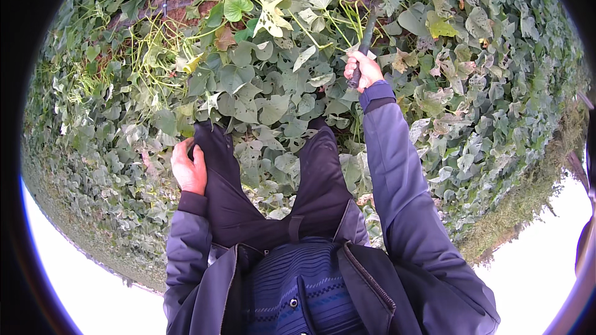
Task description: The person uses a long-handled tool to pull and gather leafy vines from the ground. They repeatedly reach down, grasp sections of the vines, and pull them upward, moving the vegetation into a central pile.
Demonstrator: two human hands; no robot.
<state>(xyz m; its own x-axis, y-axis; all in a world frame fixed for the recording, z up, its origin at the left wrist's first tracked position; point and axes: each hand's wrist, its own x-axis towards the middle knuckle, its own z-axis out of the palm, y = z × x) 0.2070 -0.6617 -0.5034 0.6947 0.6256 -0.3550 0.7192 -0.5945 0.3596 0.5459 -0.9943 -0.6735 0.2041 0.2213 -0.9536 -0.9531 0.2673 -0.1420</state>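
My right hand [365, 70] is closed around the dark handle of a hand tool [368, 32], held out in front of my right knee. Its narrow shaft points away from me into the foliage, and the far end cannot be made out among the leaves. My left hand [188, 165] rests against the outer side of my left knee, thumb apart from the fingers, with nothing seen in it; some fingertips are hidden. Sweet potato vines [274, 109] with broad, hole-eaten leaves spread between and before my legs [321, 167].
Paler, bare stems [153, 53] tangle at the front left. Reddish soil [205, 9] shows through gaps at the top, where a thin dark line [165, 2] stands among the leaves. Dense vines surround me on both sides, with a grassy edge [512, 214] at the right.
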